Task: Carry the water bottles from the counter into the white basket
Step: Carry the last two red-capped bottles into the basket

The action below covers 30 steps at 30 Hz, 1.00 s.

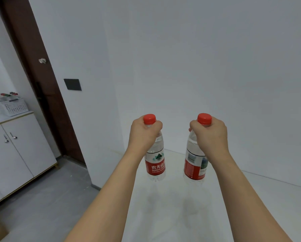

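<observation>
Over counter [233, 206]: bottles [155, 159] upright (hand-gripped necks).

A plain indoor room, likely a home. White cabinet [15, 151], brown door frame [41, 81], wall switch [72, 84], grey floor [46, 203].

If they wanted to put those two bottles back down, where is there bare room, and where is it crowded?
The white counter is bare in front of, between and to the right of the two bottles. The crowded spot is the white basket on the cabinet at far left, already full of bottles.
</observation>
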Each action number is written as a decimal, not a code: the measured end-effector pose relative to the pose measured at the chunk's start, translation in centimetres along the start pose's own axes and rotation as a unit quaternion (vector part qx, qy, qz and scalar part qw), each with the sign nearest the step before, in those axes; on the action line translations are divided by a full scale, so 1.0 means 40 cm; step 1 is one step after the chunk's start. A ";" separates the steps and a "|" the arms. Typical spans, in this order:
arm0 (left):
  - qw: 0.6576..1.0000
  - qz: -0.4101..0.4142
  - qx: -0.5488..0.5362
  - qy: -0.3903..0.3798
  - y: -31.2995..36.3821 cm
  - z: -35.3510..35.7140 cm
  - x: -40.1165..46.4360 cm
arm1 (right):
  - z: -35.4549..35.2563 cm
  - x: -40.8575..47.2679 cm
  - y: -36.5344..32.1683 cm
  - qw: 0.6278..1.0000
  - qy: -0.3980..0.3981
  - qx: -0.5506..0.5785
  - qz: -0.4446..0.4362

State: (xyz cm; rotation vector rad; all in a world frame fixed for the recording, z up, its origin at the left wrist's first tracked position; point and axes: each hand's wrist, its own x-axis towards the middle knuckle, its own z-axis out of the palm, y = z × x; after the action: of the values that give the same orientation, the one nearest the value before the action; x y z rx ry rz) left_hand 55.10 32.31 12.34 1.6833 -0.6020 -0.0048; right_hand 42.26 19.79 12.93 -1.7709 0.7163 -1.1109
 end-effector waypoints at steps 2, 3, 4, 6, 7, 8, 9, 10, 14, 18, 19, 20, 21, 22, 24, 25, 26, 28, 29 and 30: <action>1.000 -0.007 0.005 0.001 -0.018 -0.035 0.013 | 0.047 -0.008 -0.009 1.000 0.001 0.000 -0.001; 1.000 -0.012 0.000 0.000 -0.028 -0.056 0.022 | 0.073 -0.013 -0.017 1.000 0.000 0.000 0.000; 1.000 -0.016 -0.008 0.000 -0.039 -0.081 0.032 | 0.101 -0.018 -0.026 1.000 -0.003 0.001 -0.001; 1.000 -0.020 -0.018 0.004 -0.065 -0.136 0.057 | 0.163 -0.027 -0.048 1.000 -0.009 0.004 -0.006; 1.000 -0.021 -0.018 0.005 -0.078 -0.167 0.072 | 0.196 -0.031 -0.061 1.000 -0.010 0.005 -0.009; 1.000 -0.021 -0.017 0.005 -0.091 -0.201 0.090 | 0.232 -0.036 -0.073 1.000 -0.010 0.004 -0.012; 1.000 -0.017 -0.015 0.005 -0.105 -0.236 0.110 | 0.270 -0.040 -0.085 1.000 -0.009 0.002 -0.015; 1.000 -0.012 -0.015 0.004 -0.120 -0.274 0.130 | 0.311 -0.047 -0.097 1.000 -0.007 0.000 -0.016; 1.000 -0.002 -0.009 -0.001 -0.180 -0.429 0.223 | 0.481 -0.076 -0.142 1.000 -0.002 0.005 -0.008; 1.000 -0.001 0.001 -0.001 -0.223 -0.546 0.299 | 0.616 -0.095 -0.193 1.000 0.003 0.008 -0.003; 1.000 -0.004 0.007 0.002 -0.232 -0.566 0.313 | 0.640 -0.098 -0.203 1.000 0.005 0.006 -0.003; 1.000 -0.007 0.013 0.006 -0.242 -0.584 0.325 | 0.662 -0.100 -0.211 1.000 0.005 0.005 -0.004; 1.000 -0.010 0.016 0.009 -0.250 -0.600 0.335 | 0.681 -0.101 -0.216 1.000 0.004 0.005 -0.005; 1.000 -0.013 0.019 0.012 -0.258 -0.614 0.345 | 0.698 -0.101 -0.219 1.000 0.001 0.006 -0.006; 0.999 -0.024 0.020 0.019 -0.270 -0.639 0.360 | 0.730 -0.099 -0.222 1.000 -0.009 0.009 -0.004; 0.999 -0.025 0.021 0.024 -0.277 -0.652 0.365 | 0.746 -0.099 -0.223 1.000 -0.015 0.012 -0.004; 0.999 -0.023 0.024 0.029 -0.284 -0.664 0.368 | 0.763 -0.100 -0.224 1.000 -0.018 0.014 -0.005; 0.999 -0.020 0.034 0.032 -0.296 -0.693 0.378 | 0.801 -0.108 -0.231 1.000 -0.016 0.018 -0.004; 0.999 -0.022 0.035 0.030 -0.303 -0.710 0.386 | 0.823 -0.112 -0.236 1.000 -0.016 0.018 -0.005; 0.999 -0.028 0.033 0.030 -0.310 -0.730 0.395 | 0.848 -0.118 -0.245 1.000 -0.019 0.017 -0.005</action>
State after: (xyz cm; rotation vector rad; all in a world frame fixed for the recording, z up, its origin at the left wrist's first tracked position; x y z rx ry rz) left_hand 83.16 53.97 12.34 1.7579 -0.5154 0.0263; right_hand 70.99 40.83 13.42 -1.7649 0.6620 -1.0867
